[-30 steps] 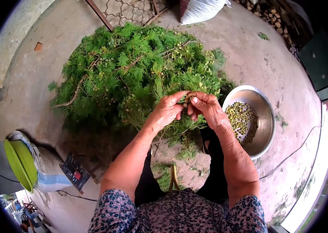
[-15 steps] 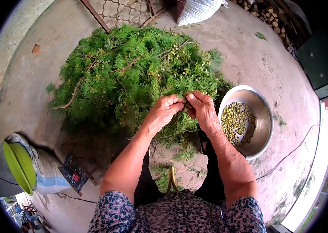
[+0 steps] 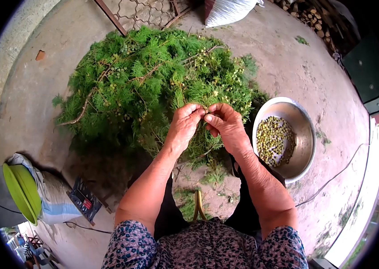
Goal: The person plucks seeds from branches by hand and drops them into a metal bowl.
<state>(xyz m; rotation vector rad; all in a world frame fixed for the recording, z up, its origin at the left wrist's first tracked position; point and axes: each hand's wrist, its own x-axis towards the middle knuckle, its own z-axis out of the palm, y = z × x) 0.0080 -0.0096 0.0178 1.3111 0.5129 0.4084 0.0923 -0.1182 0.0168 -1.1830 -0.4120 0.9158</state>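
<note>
A heap of cut evergreen branches (image 3: 140,85), feathery and dotted with small pale-green cones, lies on the ground in front of me. Over its near right side, my left hand (image 3: 185,125) and my right hand (image 3: 229,127) meet fingertip to fingertip. Both are closed in a pinch on a tiny yellowish-green sprig tip (image 3: 206,111), mostly covered by the fingers. Whether the right fingers also hold loose cones is hidden. Right of my right hand stands a metal basin (image 3: 305,134), with many small green cones (image 3: 274,139) spread over its bottom.
A lime-green basin (image 3: 19,193) leans against a pale sack at left, beside a dark crate (image 3: 84,199). At the back are a wire-mesh frame (image 3: 142,13), a white sack (image 3: 229,11) and stacked firewood (image 3: 310,20). A thin cable (image 3: 333,183) runs along the floor at right.
Both hands have shifted slightly up and to the left. The right fingers have turned so their tips now press against the left ones at the sprig.
</note>
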